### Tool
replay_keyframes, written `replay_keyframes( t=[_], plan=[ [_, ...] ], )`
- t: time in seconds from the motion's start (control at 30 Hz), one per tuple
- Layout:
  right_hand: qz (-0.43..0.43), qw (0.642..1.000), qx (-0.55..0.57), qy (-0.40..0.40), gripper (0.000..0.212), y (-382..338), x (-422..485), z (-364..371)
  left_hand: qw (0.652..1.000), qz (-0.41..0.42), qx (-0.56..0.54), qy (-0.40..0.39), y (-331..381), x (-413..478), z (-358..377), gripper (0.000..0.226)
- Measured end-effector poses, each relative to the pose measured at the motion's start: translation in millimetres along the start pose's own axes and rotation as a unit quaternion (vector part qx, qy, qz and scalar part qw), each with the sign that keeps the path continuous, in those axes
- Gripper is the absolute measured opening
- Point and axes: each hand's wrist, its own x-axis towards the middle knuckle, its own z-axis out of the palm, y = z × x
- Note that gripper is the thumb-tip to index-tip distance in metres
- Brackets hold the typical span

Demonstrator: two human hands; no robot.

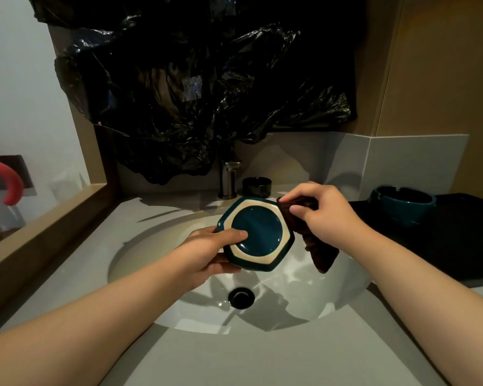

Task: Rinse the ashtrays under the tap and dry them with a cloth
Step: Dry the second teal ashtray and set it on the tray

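Sink basin [318, 296] beneath upturned teal ashtray [258, 232] and brown cloth [321, 254].

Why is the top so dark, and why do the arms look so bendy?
In the head view the light is dim and the black plastic sheet soaks it up, showing only small glints; its wide-angle lens stretches the arms near the edges; the sink shows bright glare and soft shadows beneath the left hand gripping the ashtray and the right hand pinching the cloth.
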Motion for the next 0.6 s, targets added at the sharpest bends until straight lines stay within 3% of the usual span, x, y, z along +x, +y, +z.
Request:
replay_keyframes(
  t=[0.2, 0.33, 0.47, 0.6],
  plan=[
    [0.019, 0.999, -0.014, -0.022, 0.015, -4, -8, 12, 0.995, -0.012, -0.081, 0.060, 1, 5, -5, 0.029],
    [-0.080, 0.990, -0.108, -0.051, 0.014, -5, -14, 28, 0.991, -0.015, -0.104, 0.089, 2, 7, -6, 0.023],
    [-0.205, 0.954, -0.203, -0.077, 0.016, -6, -22, 43, 0.989, -0.019, -0.111, 0.101, 2, 7, -7, 0.027],
    [-0.189, 0.957, -0.200, -0.093, 0.017, -2, -17, 40, 0.992, -0.013, -0.087, 0.090, 3, 7, -6, 0.030]
  ],
)
